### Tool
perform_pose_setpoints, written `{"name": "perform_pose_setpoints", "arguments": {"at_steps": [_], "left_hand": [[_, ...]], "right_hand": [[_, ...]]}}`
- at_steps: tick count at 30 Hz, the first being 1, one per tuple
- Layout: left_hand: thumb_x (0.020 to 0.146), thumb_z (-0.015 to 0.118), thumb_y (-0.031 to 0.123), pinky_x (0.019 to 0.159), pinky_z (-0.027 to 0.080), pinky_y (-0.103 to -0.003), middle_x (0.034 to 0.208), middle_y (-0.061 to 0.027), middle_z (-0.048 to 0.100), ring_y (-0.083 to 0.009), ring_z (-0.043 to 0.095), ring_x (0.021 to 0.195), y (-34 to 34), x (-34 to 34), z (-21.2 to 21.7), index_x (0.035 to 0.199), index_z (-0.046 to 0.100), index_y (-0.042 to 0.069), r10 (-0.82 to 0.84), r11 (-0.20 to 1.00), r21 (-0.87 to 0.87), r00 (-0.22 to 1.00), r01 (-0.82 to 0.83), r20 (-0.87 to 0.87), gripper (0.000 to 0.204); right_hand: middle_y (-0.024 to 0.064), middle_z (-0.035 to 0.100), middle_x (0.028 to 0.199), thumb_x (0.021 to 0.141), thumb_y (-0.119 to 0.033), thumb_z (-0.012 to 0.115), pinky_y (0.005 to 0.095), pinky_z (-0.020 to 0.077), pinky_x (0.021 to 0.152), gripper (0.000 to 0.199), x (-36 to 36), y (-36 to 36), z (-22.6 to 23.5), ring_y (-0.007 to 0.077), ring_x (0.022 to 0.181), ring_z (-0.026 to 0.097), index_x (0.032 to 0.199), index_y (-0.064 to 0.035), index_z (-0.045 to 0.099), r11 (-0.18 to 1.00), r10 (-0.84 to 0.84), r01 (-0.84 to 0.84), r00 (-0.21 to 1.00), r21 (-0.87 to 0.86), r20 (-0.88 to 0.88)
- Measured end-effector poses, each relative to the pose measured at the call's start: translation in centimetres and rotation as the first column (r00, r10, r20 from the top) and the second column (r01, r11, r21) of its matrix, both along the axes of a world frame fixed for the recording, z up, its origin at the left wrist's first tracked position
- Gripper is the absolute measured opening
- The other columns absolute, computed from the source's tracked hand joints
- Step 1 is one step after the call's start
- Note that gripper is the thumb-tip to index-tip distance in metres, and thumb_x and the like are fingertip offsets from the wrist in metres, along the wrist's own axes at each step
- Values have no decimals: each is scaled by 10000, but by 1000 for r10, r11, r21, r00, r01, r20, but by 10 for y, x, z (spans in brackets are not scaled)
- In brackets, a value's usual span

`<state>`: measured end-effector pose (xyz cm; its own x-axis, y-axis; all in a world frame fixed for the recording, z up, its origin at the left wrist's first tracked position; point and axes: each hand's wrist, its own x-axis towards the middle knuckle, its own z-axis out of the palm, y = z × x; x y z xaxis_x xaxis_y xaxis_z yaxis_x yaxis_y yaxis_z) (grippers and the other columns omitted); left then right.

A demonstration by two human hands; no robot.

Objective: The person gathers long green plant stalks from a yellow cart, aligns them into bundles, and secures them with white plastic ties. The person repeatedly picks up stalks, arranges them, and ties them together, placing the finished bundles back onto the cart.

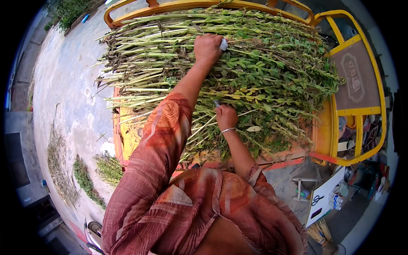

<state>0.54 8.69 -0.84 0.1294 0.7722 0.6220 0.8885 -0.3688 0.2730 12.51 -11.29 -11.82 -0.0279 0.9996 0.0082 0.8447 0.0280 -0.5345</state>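
Stalks [238, 63] of leafy green plants lay heaped across the bed of a yellow-railed cart [357, 112], cut ends to the left, leaves to the right. Left hand [208, 47] was closed on stems at the far side of the pile. Right hand [225, 117], wearing a bangle, gripped stalks at the near edge. Smaller bundles [85, 178] lay on the concrete ground [68, 85] at near left.

A person leaning over a yellow cart [359, 111], left hand [208, 47] gripping the heaped green stalks [263, 72] (leafy ends to the right), right hand [225, 117] closed among stems nearer, smaller bundles [85, 176] lying on concrete ground [68, 85]
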Motion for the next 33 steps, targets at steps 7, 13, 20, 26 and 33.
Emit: {"name": "perform_pose_setpoints", "arguments": {"at_steps": [7,13,20,26,33], "left_hand": [[845,585,326,628,410,-409,688,-60,615,-279,589,714,-1,-1,3,736,629,131,-2,1000,-18,1000,2,1,228],[835,599,352,598,448,-421,708,-99,633,-320,603,687,-4,-1,13,772,678,144,8,991,-136,994,7,107,232],[830,613,386,549,453,-412,671,-149,620,-335,600,621,8,-1,38,744,690,122,-16,933,-352,984,79,178,288],[801,624,360,619,479,-426,770,-185,632,-377,610,726,48,-15,36,822,698,115,-101,768,-608,975,202,196,256],[751,604,280,630,505,-399,790,-158,669,-302,665,752,79,-15,27,802,698,102,183,684,-726,980,-72,75,207]], "right_hand": [[17,438,557,911,-152,507,340,399,471,247,21,-35,7,120,473,428,702,-24,474,879,-165,-327,477,-348,-863],[102,555,820,874,-66,487,323,430,512,168,18,2,61,133,508,472,718,-5,484,949,301,-180,768,260,-566],[24,502,708,944,-118,418,191,259,395,245,17,46,135,38,451,362,709,-51,439,965,6,-257,-208,60,-978],[41,508,691,919,-98,433,205,284,346,232,14,163,193,39,402,367,694,-46,445,927,84,-339,-233,162,-969],[55,505,681,866,-58,447,229,324,364,182,-8,251,147,77,466,426,686,-38,446,928,-146,-359,-120,-94,-982]]}}
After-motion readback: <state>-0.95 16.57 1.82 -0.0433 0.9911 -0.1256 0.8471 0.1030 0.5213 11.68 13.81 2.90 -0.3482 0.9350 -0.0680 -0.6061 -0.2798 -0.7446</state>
